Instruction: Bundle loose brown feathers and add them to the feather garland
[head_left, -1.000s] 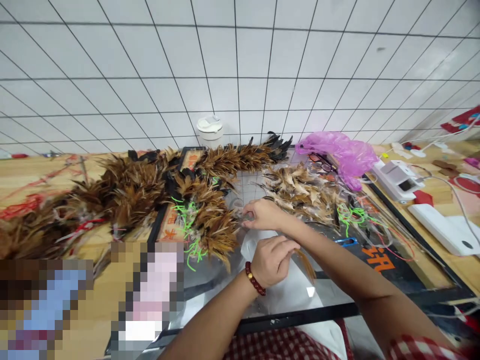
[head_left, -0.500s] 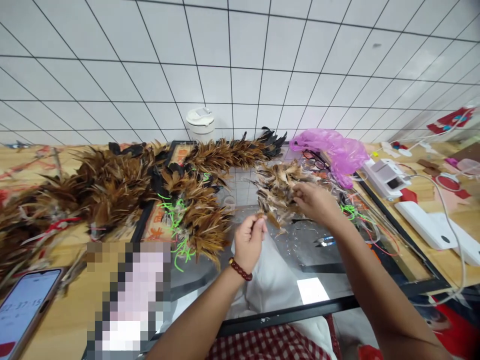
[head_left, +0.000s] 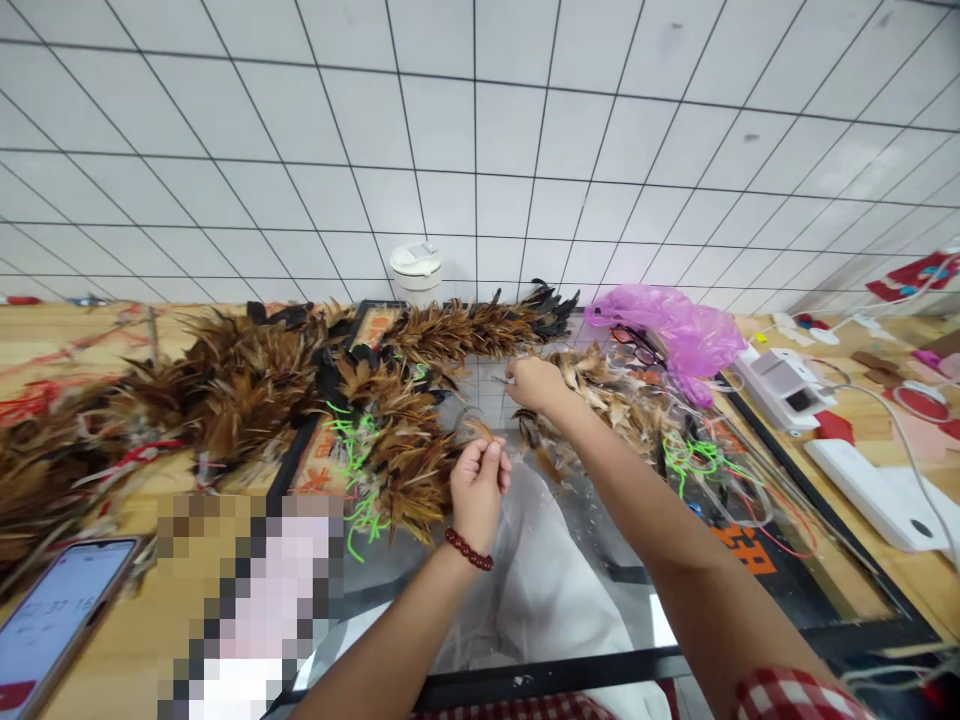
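Observation:
My left hand (head_left: pixel 478 492), with a dark red bead bracelet at the wrist, is closed in a pinch on a small brown feather (head_left: pixel 478 429) held upright over the glass table top (head_left: pixel 600 520). My right hand (head_left: pixel 534 384) reaches further back, its fingers closed on a thin feather quill beside a loose pile of pale brown feathers (head_left: pixel 607 400). A long heap of bundled brown feathers (head_left: pixel 247 385) lies to the left, some tied with green cord (head_left: pixel 352 440).
A white lidded cup (head_left: pixel 416 272) stands by the tiled wall. A pink plastic bag (head_left: pixel 675 325), white devices (head_left: pixel 787 385) and cables lie at the right. A phone (head_left: pixel 52 620) lies at the lower left. White plastic (head_left: pixel 555 590) hangs at the table's front edge.
My right hand has moved left from the loose feather pile toward the middle. My left hand has stayed near the middle, still pinching a feather. The view has shifted slightly.

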